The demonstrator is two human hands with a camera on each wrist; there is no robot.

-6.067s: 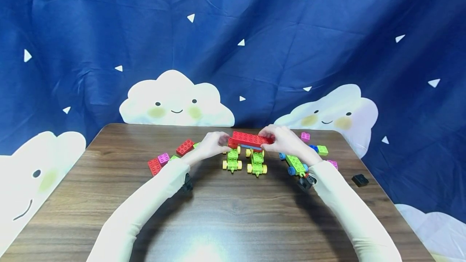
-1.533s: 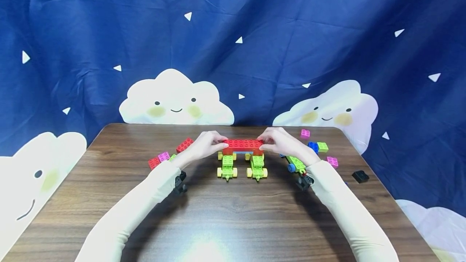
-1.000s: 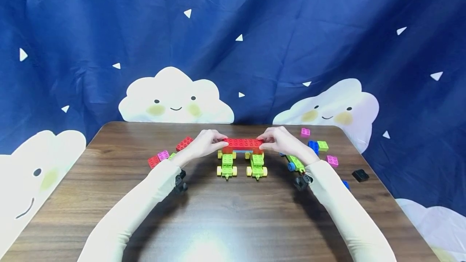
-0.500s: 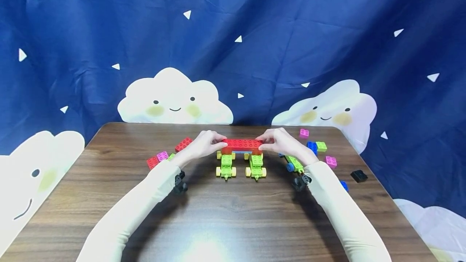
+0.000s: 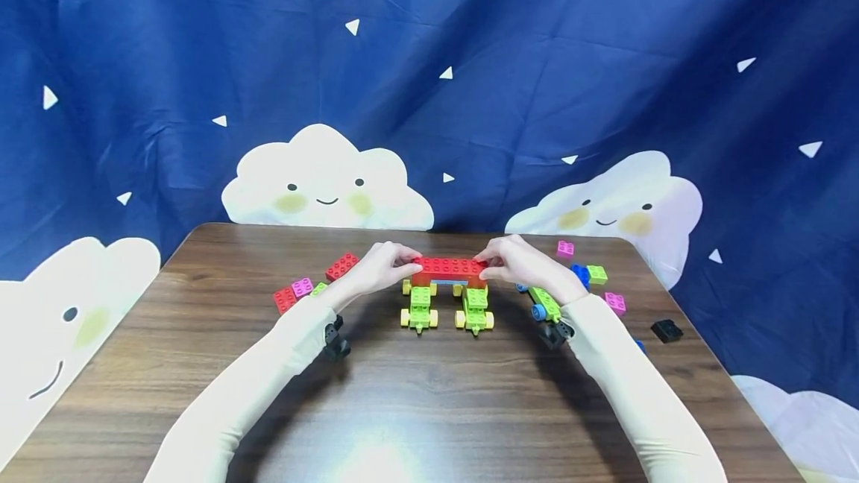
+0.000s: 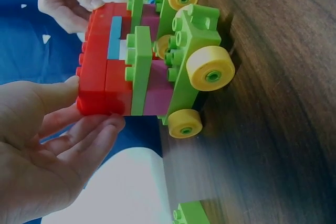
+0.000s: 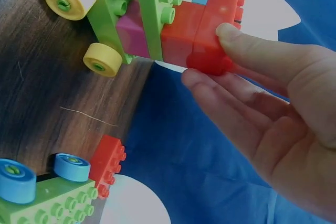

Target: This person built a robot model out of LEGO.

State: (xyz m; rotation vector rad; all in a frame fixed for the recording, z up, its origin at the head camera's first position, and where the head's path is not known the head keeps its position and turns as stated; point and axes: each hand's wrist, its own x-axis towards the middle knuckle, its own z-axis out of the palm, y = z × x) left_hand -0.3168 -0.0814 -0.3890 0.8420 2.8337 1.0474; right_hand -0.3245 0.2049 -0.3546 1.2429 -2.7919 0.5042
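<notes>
A long red toy brick (image 5: 450, 267) lies level across two brick stacks on green wheeled bases, the left base (image 5: 420, 311) and the right base (image 5: 475, 311), both with yellow wheels. My left hand (image 5: 379, 270) pinches the brick's left end, thumb on the near side. At the opposite end, my right hand (image 5: 526, 265) holds it between thumb and fingers. In the left wrist view, red, green and purple bricks (image 6: 159, 87) are layered beneath the long brick. A light blue piece (image 6: 114, 38) sits under its middle. The yellow wheels (image 7: 102, 60) rest on the table.
Left of the hands lie red bricks (image 5: 342, 267) and a pink brick (image 5: 303, 287). To the right are a green base with blue wheels (image 5: 545, 304), a blue brick (image 5: 580, 274), pink bricks (image 5: 614, 302) and a black piece (image 5: 666, 330) near the table's edge.
Six seconds ago the red brick was tilted in my right hand, my left hand apart from it. Now it lies across both stacks, held at both ends; the last second shows little movement.
</notes>
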